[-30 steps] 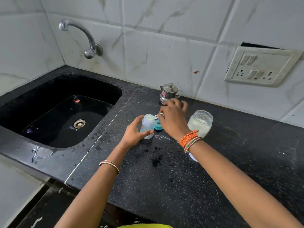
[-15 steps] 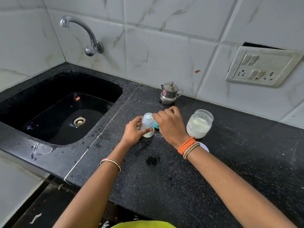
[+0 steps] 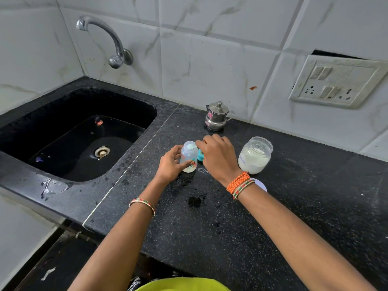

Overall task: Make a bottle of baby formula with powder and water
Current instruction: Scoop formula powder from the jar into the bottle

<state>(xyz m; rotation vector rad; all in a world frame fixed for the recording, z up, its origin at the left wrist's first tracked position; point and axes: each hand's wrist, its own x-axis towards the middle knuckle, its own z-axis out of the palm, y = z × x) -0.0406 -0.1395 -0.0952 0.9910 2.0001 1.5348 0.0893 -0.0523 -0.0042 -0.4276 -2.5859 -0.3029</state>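
The black speckled surface (image 3: 294, 206) carries a small baby bottle (image 3: 189, 156), a teal cap (image 3: 200, 156) just beside it, a jar of white powder (image 3: 255, 155), a white lid (image 3: 261, 185) (partly hidden), a steel pot (image 3: 217, 116) near the wall, and dark wet patches (image 3: 195, 201).

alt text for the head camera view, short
A person's left hand holds an open baby bottle upright on a black counter while the right hand hovers at its mouth. An open jar of white powder stands right; a sink lies left.
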